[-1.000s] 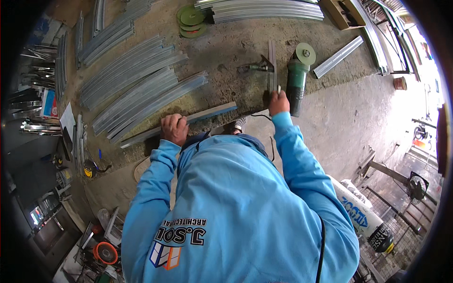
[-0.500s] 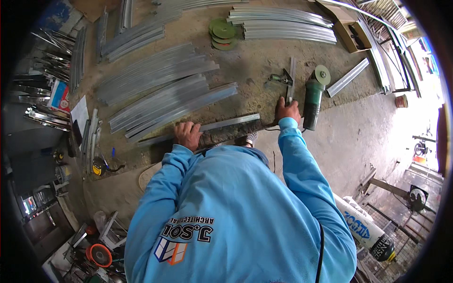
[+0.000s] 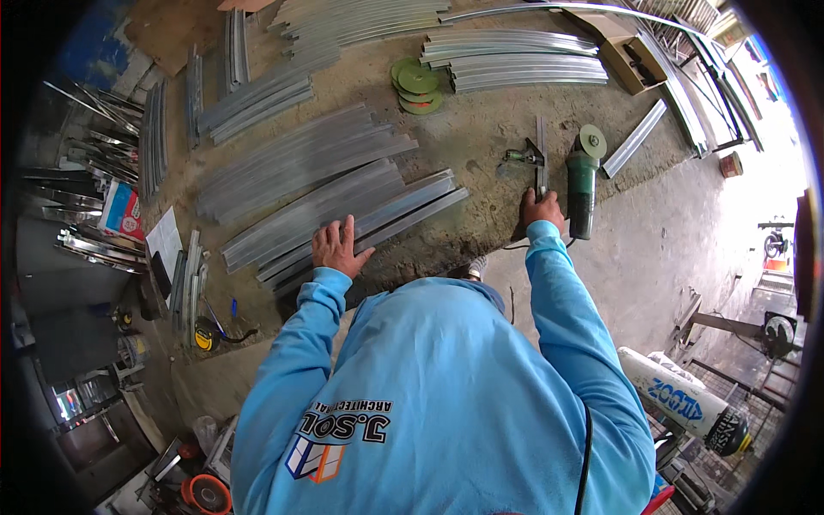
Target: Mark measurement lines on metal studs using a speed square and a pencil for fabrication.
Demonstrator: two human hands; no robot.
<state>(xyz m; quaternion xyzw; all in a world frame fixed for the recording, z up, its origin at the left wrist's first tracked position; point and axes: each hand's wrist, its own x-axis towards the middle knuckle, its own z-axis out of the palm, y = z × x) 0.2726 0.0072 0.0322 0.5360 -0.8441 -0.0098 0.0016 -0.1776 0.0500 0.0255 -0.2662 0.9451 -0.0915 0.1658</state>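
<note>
Head view. Left hand (image 3: 340, 249) lies palm down at the near side of a row of metal channels (image 3: 318, 203), digits spread, thumb held out to the right and apart from the fingers; grip not closed. Fingers reach away from the body across the nearest channel (image 3: 416, 218), which passes beneath the hand. Its free end extends well to the right of the hand, angled away from the body; its other end runs to the lower left. A dark gap separates this channel's right part from its neighbour.

Right hand (image 3: 543, 210): at the workbench (image 3: 493, 129) edge, fingers bent and clamped on the near end of a steel combination square (image 3: 541, 154). Blade projects straight out beyond the knuckles; the square's head sits at the blade's left side, clear of the fingers. Underside of the grip hidden.

Angle grinder (image 3: 582, 193) just right of the right hand, apart from it, disc end pointing away from the body. Short metal channel (image 3: 635, 139) slants beyond the grinder. Green cutting discs (image 3: 418, 80) overlap farther back, left of the square. Tape measure (image 3: 206, 336) and blue pen (image 3: 234, 306) near the left corner, left of the left hand.
</note>
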